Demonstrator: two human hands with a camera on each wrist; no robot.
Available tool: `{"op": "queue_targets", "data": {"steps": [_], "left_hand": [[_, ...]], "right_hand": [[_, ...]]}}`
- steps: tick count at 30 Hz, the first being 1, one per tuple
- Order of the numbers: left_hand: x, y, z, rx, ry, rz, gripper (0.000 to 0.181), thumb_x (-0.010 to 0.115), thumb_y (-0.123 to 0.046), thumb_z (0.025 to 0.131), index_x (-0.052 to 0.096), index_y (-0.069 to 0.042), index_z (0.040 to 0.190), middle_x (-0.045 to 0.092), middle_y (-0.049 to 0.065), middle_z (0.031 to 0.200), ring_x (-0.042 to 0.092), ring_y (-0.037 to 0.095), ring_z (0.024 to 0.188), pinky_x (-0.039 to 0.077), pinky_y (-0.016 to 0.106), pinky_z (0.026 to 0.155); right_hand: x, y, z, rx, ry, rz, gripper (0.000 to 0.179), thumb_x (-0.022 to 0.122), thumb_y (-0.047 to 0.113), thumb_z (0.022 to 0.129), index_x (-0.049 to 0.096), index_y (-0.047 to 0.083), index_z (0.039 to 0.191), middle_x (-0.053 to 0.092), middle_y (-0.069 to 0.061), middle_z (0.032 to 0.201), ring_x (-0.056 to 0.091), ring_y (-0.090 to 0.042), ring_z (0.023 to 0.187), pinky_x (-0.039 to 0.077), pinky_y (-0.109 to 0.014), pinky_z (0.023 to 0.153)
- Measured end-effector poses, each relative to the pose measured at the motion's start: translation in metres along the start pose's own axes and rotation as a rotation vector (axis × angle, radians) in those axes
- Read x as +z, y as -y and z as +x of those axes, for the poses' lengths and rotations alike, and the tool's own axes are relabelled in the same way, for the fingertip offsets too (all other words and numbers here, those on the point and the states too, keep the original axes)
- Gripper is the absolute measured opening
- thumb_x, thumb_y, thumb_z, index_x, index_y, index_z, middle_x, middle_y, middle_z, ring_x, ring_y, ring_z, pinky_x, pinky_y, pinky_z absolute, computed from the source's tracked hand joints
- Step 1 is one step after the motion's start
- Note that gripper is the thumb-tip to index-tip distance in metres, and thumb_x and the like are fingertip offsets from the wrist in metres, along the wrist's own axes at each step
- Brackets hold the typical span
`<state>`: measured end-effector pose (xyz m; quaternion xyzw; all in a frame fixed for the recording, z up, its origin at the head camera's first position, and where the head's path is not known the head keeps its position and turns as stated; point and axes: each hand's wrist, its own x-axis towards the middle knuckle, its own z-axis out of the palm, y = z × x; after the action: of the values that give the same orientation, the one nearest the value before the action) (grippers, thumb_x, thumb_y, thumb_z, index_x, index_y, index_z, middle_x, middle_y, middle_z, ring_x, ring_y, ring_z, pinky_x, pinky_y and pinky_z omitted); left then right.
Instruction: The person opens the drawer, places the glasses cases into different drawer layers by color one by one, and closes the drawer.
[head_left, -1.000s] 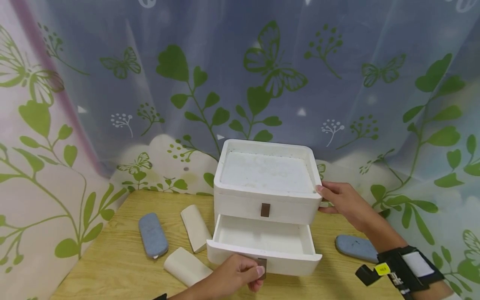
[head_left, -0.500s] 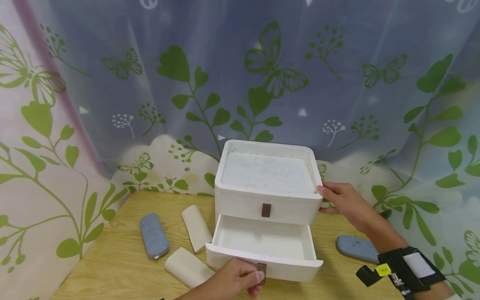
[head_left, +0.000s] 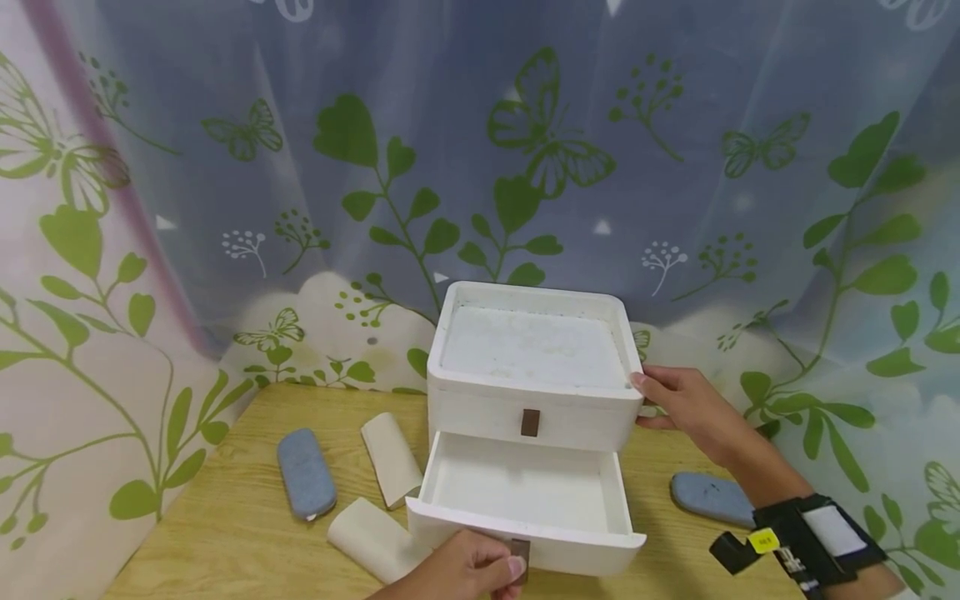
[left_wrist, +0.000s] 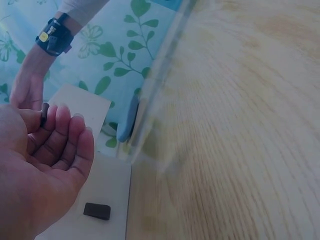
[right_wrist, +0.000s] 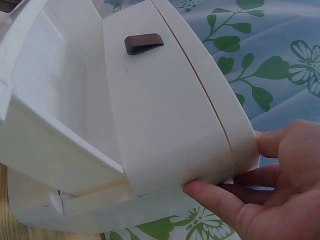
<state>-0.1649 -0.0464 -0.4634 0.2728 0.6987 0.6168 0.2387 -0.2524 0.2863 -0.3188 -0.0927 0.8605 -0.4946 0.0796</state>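
Observation:
A small white cabinet (head_left: 472, 412) with a tray-like top stands on the table. Its lower drawer (head_left: 585, 557) is pulled well out and shows a bare white interior; the upper drawer (right_wrist: 160, 110) is closed. My left hand (head_left: 468, 567) pinches the brown pull tab (head_left: 520, 550) of the lower drawer between thumb and fingers. In the left wrist view that tab sticks out past the thumb. My right hand (head_left: 690, 408) rests against the cabinet's right side, thumb at the top rim and extended fingers pressing the side wall, as the right wrist view shows.
Left of the cabinet lie a blue glasses case (head_left: 307, 473) and two cream cases (head_left: 392, 458), one partly behind the left hand and drawer. Another blue case (head_left: 708, 497) lies right, near the right forearm. A patterned curtain (head_left: 450, 125) hangs close behind the cabinet.
The lower drawer has slid farther out toward me, with my left hand moving along on its tab. My right hand has stayed at the cabinet's side.

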Motion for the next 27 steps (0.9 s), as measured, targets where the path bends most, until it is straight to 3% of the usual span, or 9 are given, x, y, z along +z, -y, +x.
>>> {"op": "queue_targets", "data": {"steps": [3, 15, 27], "left_hand": [[0.0009, 0.0007, -0.0014, -0.005, 0.007, -0.02, 0.048, 0.062, -0.03, 0.104, 0.065, 0.013, 0.082, 0.065, -0.012, 0.071, 0.049, -0.006, 0.058, 0.039, 0.01, 0.053], [0.0034, 0.0033, -0.0071, 0.011, 0.064, -0.056, 0.052, 0.061, -0.03, 0.104, 0.062, 0.019, 0.086, 0.053, -0.013, 0.062, 0.046, -0.007, 0.055, 0.037, 0.012, 0.05], [0.0035, 0.0054, -0.0095, 0.071, 0.09, -0.013, 0.048, 0.057, -0.026, 0.107, 0.064, 0.017, 0.086, 0.048, -0.011, 0.064, 0.044, -0.01, 0.055, 0.035, 0.01, 0.051]], "right_hand": [[0.0003, 0.0004, -0.0002, 0.0, -0.001, 0.0, 0.068, 0.047, 0.037, 0.112, 0.026, -0.005, 0.161, 0.034, -0.032, 0.163, 0.043, -0.049, 0.146, 0.058, -0.042, 0.101], [0.0016, 0.0017, -0.0007, 0.011, -0.008, 0.005, 0.069, 0.047, 0.037, 0.111, 0.026, -0.006, 0.161, 0.033, -0.033, 0.163, 0.044, -0.05, 0.145, 0.058, -0.043, 0.101], [0.0017, 0.0022, -0.0005, 0.003, -0.007, 0.003, 0.067, 0.047, 0.036, 0.112, 0.027, -0.007, 0.16, 0.036, -0.033, 0.161, 0.045, -0.05, 0.144, 0.058, -0.043, 0.101]]}}
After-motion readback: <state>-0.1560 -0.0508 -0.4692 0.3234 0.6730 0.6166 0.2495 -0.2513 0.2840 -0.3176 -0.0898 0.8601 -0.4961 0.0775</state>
